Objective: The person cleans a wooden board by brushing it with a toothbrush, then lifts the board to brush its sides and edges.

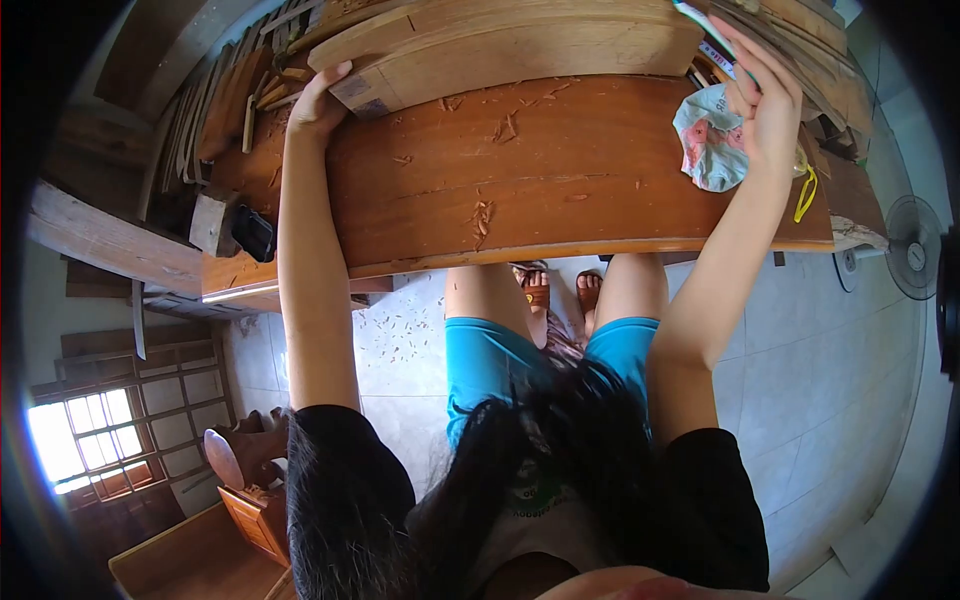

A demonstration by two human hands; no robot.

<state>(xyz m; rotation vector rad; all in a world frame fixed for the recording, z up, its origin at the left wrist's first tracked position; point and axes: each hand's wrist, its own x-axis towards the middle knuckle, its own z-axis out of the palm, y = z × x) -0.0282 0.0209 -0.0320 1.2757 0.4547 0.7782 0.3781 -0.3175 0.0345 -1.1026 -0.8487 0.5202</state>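
Note:
A long, curved wooden board [520, 50] stretches across the far side of the brown table [560, 150]. My left hand [318, 102] grips the board's left end, thumb against its near face. At the other end, my right hand [768, 105] is raised with long fingers bent around a thin white and teal pen-like stick [697, 16], which points up and to the left over the board's right end. Just below the right hand lies a crumpled plastic bag [708, 140] with pink print, partly covered by the wrist.
Reddish wood shavings [483, 218] are scattered on the table. Wooden strips [225, 105] are stacked at the left, near a black object [254, 234]. More planks [815, 60] lie at the right. A yellow loop [806, 195] hangs near the table's right edge, and a fan [912, 248] stands beyond.

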